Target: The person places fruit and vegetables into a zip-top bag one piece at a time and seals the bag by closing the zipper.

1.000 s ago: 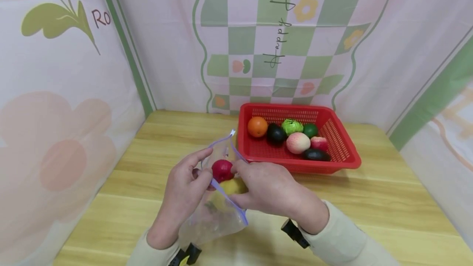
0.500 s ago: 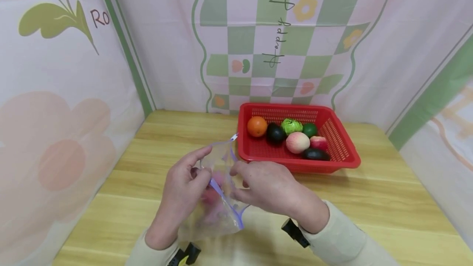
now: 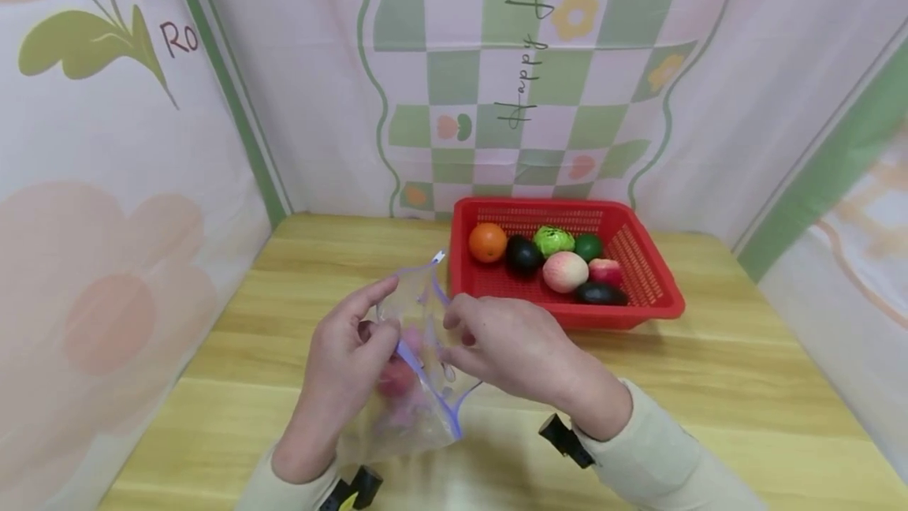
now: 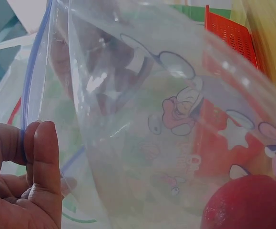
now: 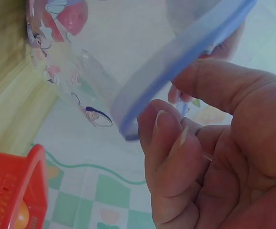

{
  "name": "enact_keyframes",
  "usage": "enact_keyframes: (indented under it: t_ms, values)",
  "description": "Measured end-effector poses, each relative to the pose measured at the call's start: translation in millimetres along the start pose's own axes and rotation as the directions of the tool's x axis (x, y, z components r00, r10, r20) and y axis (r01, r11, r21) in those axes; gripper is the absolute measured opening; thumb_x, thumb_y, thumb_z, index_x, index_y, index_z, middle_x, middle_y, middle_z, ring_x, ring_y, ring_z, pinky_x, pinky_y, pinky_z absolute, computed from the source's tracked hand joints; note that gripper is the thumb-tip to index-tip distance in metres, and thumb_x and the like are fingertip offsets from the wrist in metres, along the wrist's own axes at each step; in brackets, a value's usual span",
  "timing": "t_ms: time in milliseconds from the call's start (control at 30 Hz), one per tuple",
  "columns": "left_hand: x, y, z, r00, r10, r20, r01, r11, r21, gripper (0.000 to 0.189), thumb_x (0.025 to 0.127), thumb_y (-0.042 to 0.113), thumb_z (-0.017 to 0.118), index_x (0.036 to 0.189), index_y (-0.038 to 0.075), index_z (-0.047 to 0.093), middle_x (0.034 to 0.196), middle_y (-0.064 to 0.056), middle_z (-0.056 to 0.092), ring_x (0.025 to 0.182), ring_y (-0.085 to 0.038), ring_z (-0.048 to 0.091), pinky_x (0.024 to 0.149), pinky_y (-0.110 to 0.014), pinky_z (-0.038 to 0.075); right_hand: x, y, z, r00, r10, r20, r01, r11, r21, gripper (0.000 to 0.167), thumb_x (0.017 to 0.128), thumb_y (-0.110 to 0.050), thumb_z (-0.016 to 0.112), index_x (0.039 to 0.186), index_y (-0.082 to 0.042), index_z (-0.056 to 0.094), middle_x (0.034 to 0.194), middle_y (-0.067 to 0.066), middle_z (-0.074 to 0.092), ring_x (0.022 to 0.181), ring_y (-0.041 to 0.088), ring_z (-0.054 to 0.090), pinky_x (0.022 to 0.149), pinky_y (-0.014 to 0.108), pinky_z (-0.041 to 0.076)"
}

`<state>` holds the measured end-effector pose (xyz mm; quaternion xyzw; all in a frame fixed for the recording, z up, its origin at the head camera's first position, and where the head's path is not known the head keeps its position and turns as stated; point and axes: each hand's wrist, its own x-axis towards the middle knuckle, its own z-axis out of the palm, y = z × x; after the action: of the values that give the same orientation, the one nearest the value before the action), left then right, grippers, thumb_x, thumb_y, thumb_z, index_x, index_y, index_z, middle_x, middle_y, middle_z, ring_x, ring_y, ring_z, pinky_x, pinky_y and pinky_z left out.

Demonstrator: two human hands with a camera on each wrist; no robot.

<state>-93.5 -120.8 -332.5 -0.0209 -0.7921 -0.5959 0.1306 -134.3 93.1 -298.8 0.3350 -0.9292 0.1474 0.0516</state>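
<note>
In the head view a clear zip bag [image 3: 426, 416] with a purple zip rim stands with its mouth spread. My left hand [image 3: 340, 365] pinches the near rim between thumb and fingers, as the left wrist view confirms. Through the film shows a red fruit [image 4: 245, 205], lying low in the bag; other contents look blurred. At the bag's right side is my right hand [image 3: 504, 345], its fingers loosely bent and thumb apart from them. The right wrist view has those fingertips [image 5: 164, 129] beside the rim, with no fruit in the hand.
A red perforated basket [image 3: 656, 290] stands behind the right hand. It holds an orange [image 3: 487, 243], a peach [image 3: 565, 272], a green cabbage-like piece [image 3: 553, 241] and several other pieces. The wooden table [image 3: 234, 369] meets a patterned cloth [image 3: 454, 77] at the back.
A yellow fruit by my right hand and the red fruit at the mouth have gone down into the bag. The right hand's fingers have come away from them. My left hand keeps its hold.
</note>
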Motion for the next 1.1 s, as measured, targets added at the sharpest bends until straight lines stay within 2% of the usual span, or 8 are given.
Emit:
enact_keyframes:
  t_ms: [133,200,267,400,667,867,1100]
  values:
    - [0.4,0.5,-1.0,1.000,0.002,-0.015,-0.002,1.000,0.012,0.051,0.091,0.003,0.062,0.139,0.017,0.067,0.057,-0.004,0.058,0.047,-0.016,0.054,0.040,-0.027,0.045,-0.1,7.9,-7.9,0.999,0.015,-0.044,-0.013,0.999,0.035,0.017,0.090,-0.033,0.077,0.100,-0.021,0.069,0.078,-0.014,0.066,0.067,0.001,0.057,0.060,0.023,0.049]
    - [1.1,0.0,-1.6,1.000,0.015,-0.022,-0.014,1.000,0.021,0.051,0.091,0.003,0.062,0.140,0.016,0.067,0.055,-0.002,0.054,0.045,-0.014,0.050,0.039,-0.025,0.040,0.1,14.5,-12.9,0.997,0.041,-0.060,-0.038,0.998,0.050,0.016,0.092,-0.033,0.076,0.101,-0.022,0.068,0.079,-0.016,0.065,0.068,0.001,0.058,0.064,0.025,0.051]
    - [1.5,-1.2,-1.7,0.999,0.027,-0.020,-0.026,0.999,0.026,0.050,0.091,0.003,0.062,0.139,0.016,0.067,0.054,0.000,0.049,0.044,-0.010,0.044,0.038,-0.023,0.035,0.4,21.7,-17.5,0.995,0.082,-0.062,-0.078,0.995,0.067,0.018,0.094,-0.033,0.075,0.104,-0.021,0.069,0.082,-0.015,0.068,0.073,0.001,0.061,0.068,0.028,0.053]
    - [1.1,-3.5,-0.9,0.999,0.032,-0.004,-0.032,0.999,0.026,0.051,0.090,0.004,0.063,0.140,0.016,0.066,0.052,0.002,0.044,0.043,-0.008,0.039,0.037,-0.023,0.032,0.4,34.9,-24.7,0.986,0.164,-0.029,-0.160,0.982,0.100,0.020,0.097,-0.032,0.071,0.111,-0.018,0.068,0.087,-0.010,0.071,0.077,0.007,0.064,0.073,0.033,0.057]
    - [1.8,-4.6,0.5,0.998,0.056,0.027,-0.057,0.997,0.044,0.055,0.089,0.004,0.064,0.142,0.015,0.064,0.053,0.002,0.044,0.043,-0.010,0.040,0.037,-0.024,0.033,1.3,63.4,-29.9,0.960,0.279,-0.035,-0.277,0.959,0.058,0.027,0.097,-0.032,0.070,0.118,-0.015,0.069,0.090,-0.004,0.073,0.084,0.016,0.067,0.077,0.041,0.058]
    - [2.1,-6.5,0.5,0.997,0.051,0.053,-0.054,0.997,0.063,0.058,0.088,0.004,0.064,0.145,0.017,0.061,0.053,0.002,0.046,0.043,-0.011,0.045,0.036,-0.026,0.038,2.3,93.9,-28.6,0.930,0.368,0.006,-0.368,0.930,0.018,0.034,0.098,-0.033,0.067,0.124,-0.010,0.067,0.105,0.005,0.076,0.096,0.024,0.071,0.083,0.049,0.058]
    - [1.3,-7.7,-0.3,0.997,0.051,0.063,-0.056,0.995,0.086,0.060,0.087,0.003,0.062,0.146,0.015,0.060,0.053,0.002,0.046,0.041,-0.010,0.043,0.035,-0.026,0.038,1.4,129.3,-31.5,0.885,0.460,0.080,-0.462,0.887,0.012,0.047,0.099,-0.036,0.062,0.135,-0.006,0.058,0.121,0.017,0.070,0.106,0.033,0.067,0.091,0.054,0.056]
